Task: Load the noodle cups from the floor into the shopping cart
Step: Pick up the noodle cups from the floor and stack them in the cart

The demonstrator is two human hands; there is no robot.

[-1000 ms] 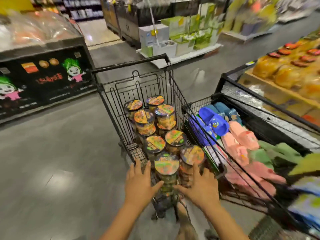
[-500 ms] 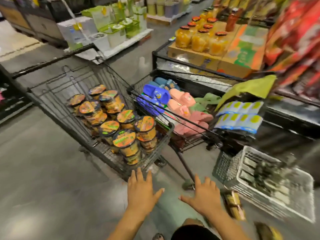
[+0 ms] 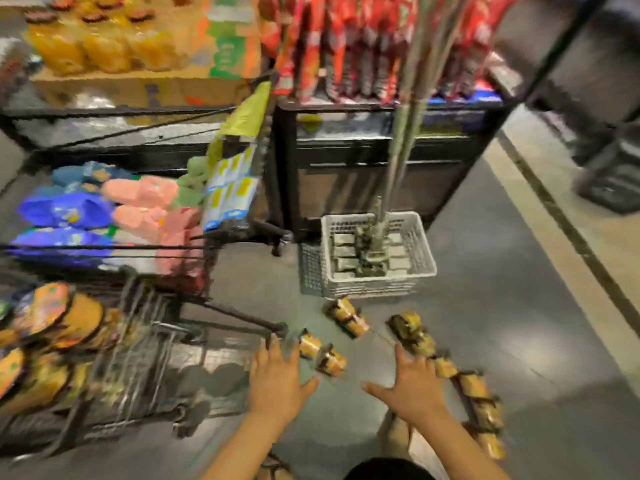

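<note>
Several noodle cups lie on their sides on the grey floor: a pair (image 3: 322,353) just beyond my left hand, another pair (image 3: 347,317) farther off, and a row (image 3: 446,368) running along my right hand's far side. My left hand (image 3: 275,382) and my right hand (image 3: 414,388) are both stretched out over the floor with fingers spread, holding nothing. The shopping cart (image 3: 138,368) stands at the left, with several noodle cups (image 3: 48,317) stacked inside it. The picture is blurred by motion.
A second cart with blue and pink slippers (image 3: 104,209) stands behind the first. A white plastic basket (image 3: 377,254) sits on the floor beyond the cups, in front of a black display shelf (image 3: 381,161) with red packages. Open floor lies to the right.
My view has swung right, from the cart to the floor. Both hands left the cups in the cart and now reach, empty, toward the cups on the floor.
</note>
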